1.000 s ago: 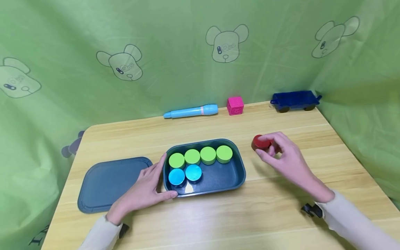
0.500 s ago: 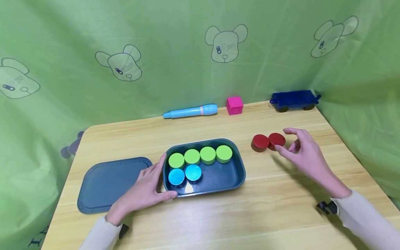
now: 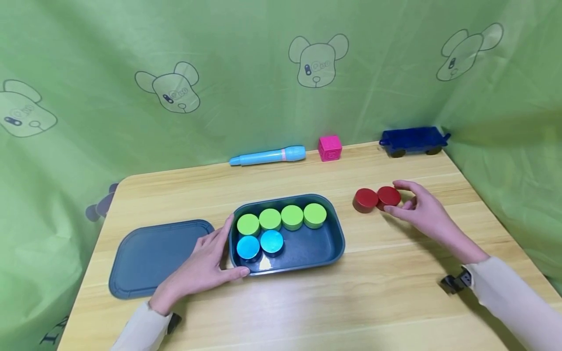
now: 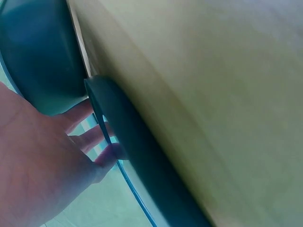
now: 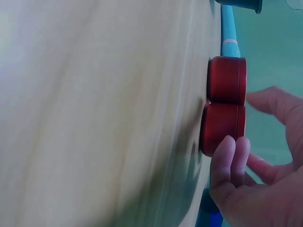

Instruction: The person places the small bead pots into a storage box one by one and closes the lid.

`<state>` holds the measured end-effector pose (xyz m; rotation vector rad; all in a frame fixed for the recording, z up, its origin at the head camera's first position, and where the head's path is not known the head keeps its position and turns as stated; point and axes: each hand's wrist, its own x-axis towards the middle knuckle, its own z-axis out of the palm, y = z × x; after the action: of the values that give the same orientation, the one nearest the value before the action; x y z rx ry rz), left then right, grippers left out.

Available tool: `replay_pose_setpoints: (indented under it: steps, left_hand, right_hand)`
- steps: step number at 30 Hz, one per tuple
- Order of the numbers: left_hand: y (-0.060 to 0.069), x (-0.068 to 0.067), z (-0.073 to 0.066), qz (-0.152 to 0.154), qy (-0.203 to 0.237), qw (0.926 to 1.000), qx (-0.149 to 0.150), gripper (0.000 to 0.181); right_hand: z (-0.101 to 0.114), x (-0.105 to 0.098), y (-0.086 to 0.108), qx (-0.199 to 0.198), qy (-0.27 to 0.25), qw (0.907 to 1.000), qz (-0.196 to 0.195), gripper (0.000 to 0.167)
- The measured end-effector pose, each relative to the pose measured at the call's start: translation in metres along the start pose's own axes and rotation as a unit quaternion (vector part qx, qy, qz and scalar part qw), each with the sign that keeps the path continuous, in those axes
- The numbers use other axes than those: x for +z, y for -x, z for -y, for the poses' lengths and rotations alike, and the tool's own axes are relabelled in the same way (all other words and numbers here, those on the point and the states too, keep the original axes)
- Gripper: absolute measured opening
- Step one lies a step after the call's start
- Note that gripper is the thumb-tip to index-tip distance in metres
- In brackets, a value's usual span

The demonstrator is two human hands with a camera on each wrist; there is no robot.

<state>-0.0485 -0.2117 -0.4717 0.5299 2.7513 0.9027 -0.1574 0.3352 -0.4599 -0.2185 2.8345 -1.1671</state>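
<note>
A dark blue-grey box [image 3: 309, 251] holds several green-topped round tins [image 3: 291, 217] in its back row. Two blue-topped tins [image 3: 271, 242] stand in front of these. My left hand [image 3: 204, 263] rests against the box's left end, fingers extended along the side and thumb by the near corner. To the right, two round red tins [image 3: 365, 200] stand side by side, touching. The right-hand red tin [image 5: 222, 127] lies between the thumb and fingers of my right hand [image 3: 421, 209], which holds it on the table; its far side is partly hidden.
A flat dark lid [image 3: 158, 258] lies left of the box, by my left hand. Along the back edge are a light blue marker [image 3: 268, 157], a pink cube [image 3: 330, 148] and a dark blue toy wagon [image 3: 414, 141]. A green curtain [image 3: 246, 73] hangs behind the table.
My right hand drew back from the left red tin, uncovering the right one, then came in around that tin. My left hand and the box stay put.
</note>
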Motion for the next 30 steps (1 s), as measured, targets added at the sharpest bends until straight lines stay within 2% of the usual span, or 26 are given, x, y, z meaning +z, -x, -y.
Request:
replay_pose_setpoints:
  steps: [8,17,23,30]
  left_hand:
    - [0.000,0.001,0.000,0.000,-0.004,1.0000,0.000,0.125]
    - [0.000,0.000,0.000,-0.001,0.000,1.0000,0.001,0.125]
    - [0.000,0.000,0.000,-0.001,0.000,1.0000,0.001,0.124]
    - [0.000,0.000,0.000,0.000,0.002,1.0000,0.000,0.124]
  right_hand:
    - [0.004,0.007,-0.007,0.017,0.002,0.9998,-0.010,0.072]
    - [0.006,0.012,-0.011,0.022,0.006,0.9996,-0.017,0.072]
    - [0.009,0.009,-0.007,0.043,-0.002,0.9989,-0.015,0.071]
    - [0.009,0.003,-0.001,0.057,-0.013,0.9977,-0.034,0.069]
